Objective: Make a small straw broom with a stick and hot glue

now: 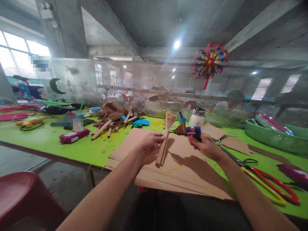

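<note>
My left hand (151,144) is closed around a rolled brown paper tube (162,150) whose top spreads into a fringe, like a small broom. A yellow string (176,169) trails from the tube's lower end. In my right hand (205,146) is a blue hot glue gun (196,131) with a small red light lit. Its nozzle points left at the paper tube, close to the fringe's base; whether they touch I cannot tell. A striped brown piece (181,129) shows around the front of the gun. Beneath both hands lie stacked brown paper sheets (192,179).
Paper rolls and crumpled brown paper (110,118) are heaped at back left. Big scissors (274,186) with red and yellow handles lie at right, before a green basket (269,136). A white jar (196,118) stands behind the glue gun. A red stool (24,199) is at left.
</note>
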`<action>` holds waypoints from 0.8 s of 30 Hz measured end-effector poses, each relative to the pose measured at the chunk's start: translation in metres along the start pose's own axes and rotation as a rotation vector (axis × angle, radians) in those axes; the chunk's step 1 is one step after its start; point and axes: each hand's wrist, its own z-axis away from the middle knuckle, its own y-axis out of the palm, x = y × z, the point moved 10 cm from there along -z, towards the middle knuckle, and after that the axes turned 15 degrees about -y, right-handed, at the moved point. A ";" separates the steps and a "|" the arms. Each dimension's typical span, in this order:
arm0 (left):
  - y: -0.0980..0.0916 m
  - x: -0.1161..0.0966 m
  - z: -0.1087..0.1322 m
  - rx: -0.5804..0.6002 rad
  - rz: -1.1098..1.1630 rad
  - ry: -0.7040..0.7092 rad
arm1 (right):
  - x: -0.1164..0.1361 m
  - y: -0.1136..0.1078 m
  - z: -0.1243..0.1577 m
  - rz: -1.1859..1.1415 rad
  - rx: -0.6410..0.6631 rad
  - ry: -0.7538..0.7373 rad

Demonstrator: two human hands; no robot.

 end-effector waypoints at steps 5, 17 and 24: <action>0.000 0.000 -0.001 0.001 0.003 0.003 | 0.004 -0.003 -0.001 0.010 -0.018 -0.025; 0.002 -0.002 0.003 0.008 0.047 -0.008 | 0.004 -0.005 0.000 -0.027 -0.031 -0.040; 0.003 -0.002 0.002 0.011 0.048 -0.004 | 0.007 -0.003 -0.001 0.004 -0.063 -0.051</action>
